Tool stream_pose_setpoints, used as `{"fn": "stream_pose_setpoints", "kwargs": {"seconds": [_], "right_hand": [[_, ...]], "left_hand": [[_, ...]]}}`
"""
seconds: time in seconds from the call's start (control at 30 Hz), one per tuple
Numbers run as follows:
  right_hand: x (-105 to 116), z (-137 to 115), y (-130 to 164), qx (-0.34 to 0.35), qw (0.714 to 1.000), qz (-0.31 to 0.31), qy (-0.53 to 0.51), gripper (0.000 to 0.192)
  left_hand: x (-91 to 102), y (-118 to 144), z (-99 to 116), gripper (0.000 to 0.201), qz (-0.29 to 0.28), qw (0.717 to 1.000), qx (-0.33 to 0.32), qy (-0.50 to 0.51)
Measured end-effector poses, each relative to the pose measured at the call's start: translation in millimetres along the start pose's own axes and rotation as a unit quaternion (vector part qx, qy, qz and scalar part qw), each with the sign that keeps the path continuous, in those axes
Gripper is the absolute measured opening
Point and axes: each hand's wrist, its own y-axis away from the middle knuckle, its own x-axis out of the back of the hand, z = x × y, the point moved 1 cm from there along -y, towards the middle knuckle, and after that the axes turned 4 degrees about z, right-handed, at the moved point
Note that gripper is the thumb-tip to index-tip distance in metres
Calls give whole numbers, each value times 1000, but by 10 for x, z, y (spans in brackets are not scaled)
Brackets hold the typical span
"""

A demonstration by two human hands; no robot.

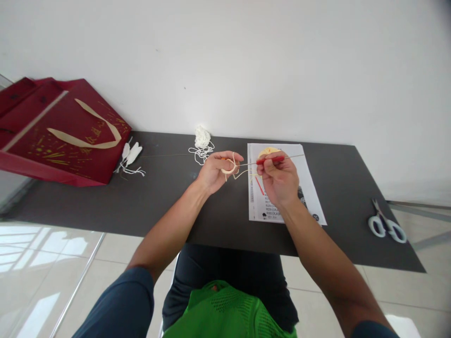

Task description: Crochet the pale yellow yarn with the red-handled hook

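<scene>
My left hand (211, 173) pinches a small cream crochet piece (229, 170), with a strand of yarn looped over its fingers. A bit of orange shows by the thumb; I cannot make out what it is. Between thumb and fingers, my right hand (282, 182) grips a crochet hook (270, 160) by its red handle. The hook's thin metal shaft points left and reaches the crochet piece. Cream yarn (242, 173) sags between both hands. Behind my right fingers sits a cream ball of yarn (268, 150), partly hidden, on printed sheets (308, 195).
A thin red stick (260, 186) shows on the sheets. White yarn (202, 137) lies loose near the wall. White crocheted pieces (131, 152) with tails rest beside a dark red gift bag (66, 136) at left. Scissors (385, 224) lie near the right edge of the dark table (169, 141).
</scene>
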Motion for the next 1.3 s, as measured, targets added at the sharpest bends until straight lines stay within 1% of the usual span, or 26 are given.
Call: {"fn": "stream_pose_setpoints", "kwargs": {"seconds": [0.1, 0.17, 0.23, 0.33, 0.4, 0.5, 0.57, 0.67, 0.77, 1.03, 1.17, 1.3], "right_hand": [[38, 55, -27, -73, 996, 27, -45, 25], [47, 89, -31, -100, 992, 43, -69, 25], [34, 114, -20, -114, 989, 50, -81, 24], [-18, 140, 20, -124, 988, 50, -81, 22], [-60, 157, 53, -119, 989, 54, -71, 21], [-117, 190, 95, -99, 992, 64, -48, 19], [-142, 211, 114, -89, 992, 72, -42, 19], [-158, 232, 127, -89, 992, 76, -45, 19], [-156, 238, 130, -93, 992, 68, -46, 19], [-173, 212, 149, -64, 995, 71, -28, 20], [-175, 174, 154, -26, 996, 85, -20, 20], [-139, 133, 138, 25, 997, 75, -18, 19]], "left_hand": [[1, -1, -25, 21, 32, 996, -60, -55], [-14, 1, -53, 18, 45, 989, -100, -102], [-41, 5, -88, 19, 45, 983, -118, -135], [-88, 16, -131, 19, 54, 975, -127, -172], [-117, 27, -150, 25, 70, 973, -124, -184], [-153, 44, -168, 40, 102, 973, -114, -172], [-169, 53, -175, 46, 120, 971, -117, -168], [-174, 58, -179, 52, 131, 966, -137, -177], [-162, 54, -184, 59, 130, 963, -148, -186], [-177, 68, -171, 59, 133, 958, -155, -201], [-191, 84, -158, 58, 140, 949, -182, -214], [-191, 88, -150, 55, 146, 944, -203, -214]]}}
